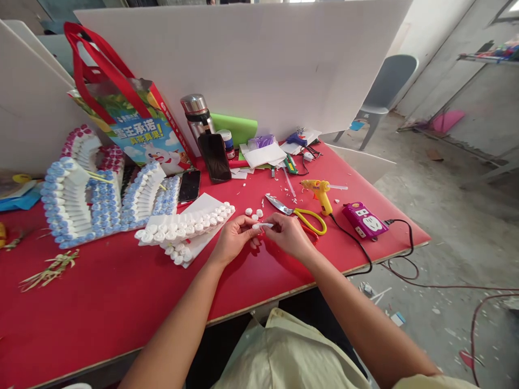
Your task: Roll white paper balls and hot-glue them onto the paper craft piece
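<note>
Between my two hands is a small white strip, its left end curled into a coil. My left hand pinches the coiled end between thumb and fingers. The other end is in the closed fingertips of my right hand. Just beyond my fingers lie several loose white rolls. Left of my left hand, rows of white rosettes sit on a white board. Scissors with a yellow and a red handle rest behind my right hand, which partly hides them.
A yellow glue gun and a purple power socket box with a black cable are at the right. Blue-and-white rosette pieces, a shopping bag, a thermos and phones stand or lie at the back left of the red table.
</note>
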The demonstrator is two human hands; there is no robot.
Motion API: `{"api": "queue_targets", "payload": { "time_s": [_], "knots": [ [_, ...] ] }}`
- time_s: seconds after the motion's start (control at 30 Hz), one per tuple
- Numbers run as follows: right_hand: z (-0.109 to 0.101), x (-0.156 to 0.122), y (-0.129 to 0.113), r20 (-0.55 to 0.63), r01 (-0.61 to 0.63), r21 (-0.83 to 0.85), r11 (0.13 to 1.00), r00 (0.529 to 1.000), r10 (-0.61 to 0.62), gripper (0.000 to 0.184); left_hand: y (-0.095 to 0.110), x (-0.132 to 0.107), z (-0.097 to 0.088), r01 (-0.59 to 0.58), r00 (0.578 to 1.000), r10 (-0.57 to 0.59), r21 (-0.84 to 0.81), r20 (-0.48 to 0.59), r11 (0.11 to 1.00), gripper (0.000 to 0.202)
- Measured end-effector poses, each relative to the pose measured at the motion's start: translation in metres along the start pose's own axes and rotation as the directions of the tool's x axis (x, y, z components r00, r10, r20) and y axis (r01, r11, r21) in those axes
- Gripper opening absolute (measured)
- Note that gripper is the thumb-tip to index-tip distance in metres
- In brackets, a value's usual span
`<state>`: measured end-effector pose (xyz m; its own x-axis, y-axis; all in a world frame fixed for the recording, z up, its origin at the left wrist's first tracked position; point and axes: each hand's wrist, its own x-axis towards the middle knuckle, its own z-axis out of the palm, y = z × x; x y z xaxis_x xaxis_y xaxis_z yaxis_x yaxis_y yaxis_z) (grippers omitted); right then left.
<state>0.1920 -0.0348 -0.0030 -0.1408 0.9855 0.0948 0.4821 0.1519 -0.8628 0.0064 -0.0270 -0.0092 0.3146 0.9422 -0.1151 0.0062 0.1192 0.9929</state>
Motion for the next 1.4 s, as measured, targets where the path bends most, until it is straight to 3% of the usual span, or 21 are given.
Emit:
{"api": "queue_targets", "payload": {
  "time_s": [0.23,0.4,0.57,0.77,1.13,1.3,1.4],
  "knots": [
    [0.008,-0.002,0.002,-0.082,0.049,0.027,0.998,0.995,-0.047,0.016,0.003,0.0,0.004,-0.003,0.998,-0.001,-0.072,-0.057,0.997,0.035],
    [0.015,-0.003,0.007,-0.11,0.23,-0.03,0.973,0.966,-0.232,0.016,-0.002,0.001,0.003,-0.016,0.995,0.008,-0.079,-0.099,0.997,0.034],
    [0.015,-0.003,0.009,-0.047,0.337,-0.092,0.937,0.939,-0.342,0.019,-0.005,0.001,0.003,-0.004,0.992,-0.008,-0.101,-0.123,0.995,0.038],
    [0.014,-0.004,0.011,-0.012,0.381,-0.086,0.92,0.923,-0.384,0.02,-0.004,0.002,0.0,0.019,0.995,-0.03,-0.121,-0.094,0.993,0.04],
    [0.012,-0.003,0.015,-0.004,0.419,-0.026,0.908,0.908,-0.419,0.019,-0.007,-0.001,0.0,-0.059,0.984,0.074,0.093,-0.165,0.994,0.031],
    [0.009,-0.006,0.015,0.04,0.376,0.047,0.925,0.925,-0.378,0.019,-0.009,-0.002,0.0,-0.112,0.98,0.141,0.2,-0.139,0.973,0.026],
    [0.012,-0.006,0.016,0.002,0.33,0.061,0.942,0.944,-0.331,0.018,-0.013,-0.002,0.0,-0.145,0.975,0.179,0.233,-0.133,0.962,0.026]
  ]
}}
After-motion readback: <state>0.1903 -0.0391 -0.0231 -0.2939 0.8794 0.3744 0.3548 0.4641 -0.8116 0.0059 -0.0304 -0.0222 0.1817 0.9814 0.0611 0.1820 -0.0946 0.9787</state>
